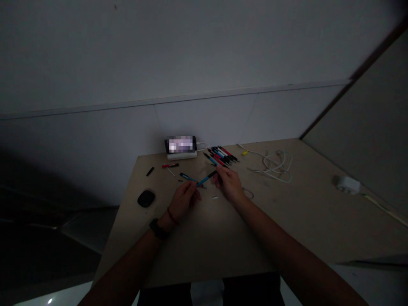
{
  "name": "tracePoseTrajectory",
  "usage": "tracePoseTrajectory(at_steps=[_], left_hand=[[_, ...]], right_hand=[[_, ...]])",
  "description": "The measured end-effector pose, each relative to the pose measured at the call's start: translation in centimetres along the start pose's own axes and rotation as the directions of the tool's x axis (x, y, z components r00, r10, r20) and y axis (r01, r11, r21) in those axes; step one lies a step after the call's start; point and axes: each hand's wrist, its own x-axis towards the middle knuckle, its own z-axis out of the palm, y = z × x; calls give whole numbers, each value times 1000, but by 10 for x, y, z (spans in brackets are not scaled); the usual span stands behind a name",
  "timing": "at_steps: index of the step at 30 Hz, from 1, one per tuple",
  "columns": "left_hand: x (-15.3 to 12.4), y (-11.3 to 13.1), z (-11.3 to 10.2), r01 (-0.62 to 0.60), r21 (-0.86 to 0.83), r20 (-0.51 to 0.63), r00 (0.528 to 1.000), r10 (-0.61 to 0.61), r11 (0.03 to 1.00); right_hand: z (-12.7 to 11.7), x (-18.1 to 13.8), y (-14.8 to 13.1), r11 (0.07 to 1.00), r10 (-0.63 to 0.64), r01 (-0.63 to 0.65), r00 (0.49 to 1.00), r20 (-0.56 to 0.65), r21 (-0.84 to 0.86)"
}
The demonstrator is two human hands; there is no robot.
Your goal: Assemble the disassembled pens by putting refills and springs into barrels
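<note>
2 forearms (pixel 269 227) angle inward over the desk (pixel 197 242); the left hand (pixel 185 196) and right hand (pixel 229 182) pinch 1 blue pen (pixel 206 178) between them, apparently near its ends.

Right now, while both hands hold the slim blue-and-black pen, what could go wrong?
The small elongated white piece lies near the right hand, which might brush it away while handling the slim pen. In this dim light, the tiny dark piece near the left hand could be overlooked.

the table (pixel 306 216) at front right leaves room to pass; coiled cable (pixel 262 171) and pens (pixel 223 156) obstruct the back
</note>
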Motion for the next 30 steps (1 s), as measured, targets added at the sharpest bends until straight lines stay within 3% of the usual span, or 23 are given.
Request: tracePoseTrajectory(at_steps=[7,9,13,18,30], left_hand=[[-1,3,2,-10,26,45,999,9,1000],[-1,4,3,-15,28,41,999,14,1000],[-1,2,4,-15,2,34,999,15,1000],[-1,-1,4,-38,-11,61,997,39,999],[0,0,5,-45,52,113,993,38,998]], right_hand=[[4,-6,1,994,56,-74,973,226,75],[3,-6,-2,983,69,-100,979,192,156],[-7,3,-7,945,86,-78,996,-13,317],[-14,10,-7,910,150,-59,970,-193,410],[-19,9,-6,824,284,-179,952,-118,537]])
